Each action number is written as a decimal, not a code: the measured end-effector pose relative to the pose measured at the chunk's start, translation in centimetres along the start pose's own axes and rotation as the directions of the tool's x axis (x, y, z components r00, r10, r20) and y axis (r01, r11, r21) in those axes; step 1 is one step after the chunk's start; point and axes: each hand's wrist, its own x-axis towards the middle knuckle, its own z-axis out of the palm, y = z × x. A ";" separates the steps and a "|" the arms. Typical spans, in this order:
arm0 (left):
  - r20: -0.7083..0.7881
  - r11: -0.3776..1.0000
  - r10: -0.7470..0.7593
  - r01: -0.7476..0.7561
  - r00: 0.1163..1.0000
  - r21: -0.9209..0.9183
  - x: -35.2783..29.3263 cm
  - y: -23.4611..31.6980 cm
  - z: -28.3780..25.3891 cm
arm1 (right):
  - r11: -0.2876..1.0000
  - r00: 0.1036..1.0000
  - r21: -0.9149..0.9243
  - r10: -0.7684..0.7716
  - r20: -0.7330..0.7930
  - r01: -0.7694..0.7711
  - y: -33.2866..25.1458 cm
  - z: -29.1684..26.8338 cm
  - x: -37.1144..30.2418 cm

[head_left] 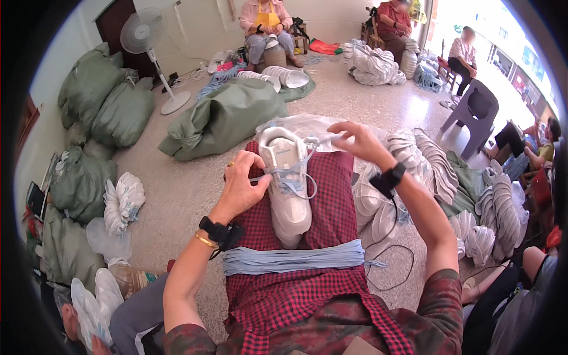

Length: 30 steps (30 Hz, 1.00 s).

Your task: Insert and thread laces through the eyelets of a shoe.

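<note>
A white sneaker [291,214] lies on my lap with its toe toward me, over a red-and-black checked apron [332,195]. Light blue shoelace [289,173] crosses its tongue and loops out on the right side. My left hand [241,180] is closed at the shoe's left edge, pinching the lace between thumb and fingers. Off the shoe's upper right, my right hand [362,145] has a lace end at its curved thumb and fingers. Nearer my body, a bundle of light blue laces [296,258] stretches across my lap.
Stacked white shoe uppers [435,163] lie on the floor at my right. Green sacks [228,115] sit ahead and along the left wall, near a standing fan [160,65]. A grey plastic chair [473,112] stands at the right. Other people sit around the room. A black cable [393,236] hangs beside my right arm.
</note>
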 end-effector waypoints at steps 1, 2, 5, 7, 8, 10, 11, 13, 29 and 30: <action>-0.002 0.996 -0.054 0.054 0.999 0.072 -0.5 -0.9 -0.3 | 1.000 1.000 0.023 -0.013 0.026 0.012 -3.1 1.1 0.2; -0.011 0.995 -0.059 0.060 0.998 0.078 -0.5 -0.9 -0.4 | 0.999 0.999 0.036 -0.016 0.043 0.014 -6.3 1.8 0.1; 0.111 0.964 -0.010 -0.020 0.994 0.265 0.1 0.0 0.5 | 0.966 0.962 -0.085 -0.230 0.146 0.244 -7.6 3.4 0.3; 0.152 0.999 -0.002 -0.006 0.988 0.048 0.3 -0.8 -0.1 | 0.974 0.969 -0.094 -0.189 0.161 0.206 -8.2 4.5 0.3; 0.184 0.985 0.005 0.027 0.983 -0.170 0.5 -1.5 -0.5 | 0.980 0.971 -0.101 -0.153 0.184 0.174 -8.4 5.0 0.3; 0.174 0.964 0.029 0.019 0.984 -0.266 0.9 -2.6 -1.4 | 0.990 0.971 -0.059 -0.111 0.213 0.127 -8.7 5.0 0.4; 0.100 0.983 0.101 -0.083 0.990 -0.165 1.2 -2.9 -1.9 | 0.985 0.971 -0.077 -0.139 0.194 0.156 -8.5 5.1 0.3; -0.009 0.985 0.172 -0.171 0.985 0.030 1.9 -3.5 -3.5 | 0.982 0.970 -0.082 -0.154 0.190 0.172 -8.6 5.2 -0.6; 0.002 0.992 -0.126 0.126 0.992 -0.030 0.2 -5.2 -3.1 | 0.993 0.978 0.085 -0.095 0.187 0.080 -9.0 3.8 -0.2; -0.044 0.994 -0.037 0.033 0.998 -0.108 0.4 -3.9 -2.5 | 0.993 0.983 0.055 -0.110 0.150 0.103 -8.7 3.9 -0.4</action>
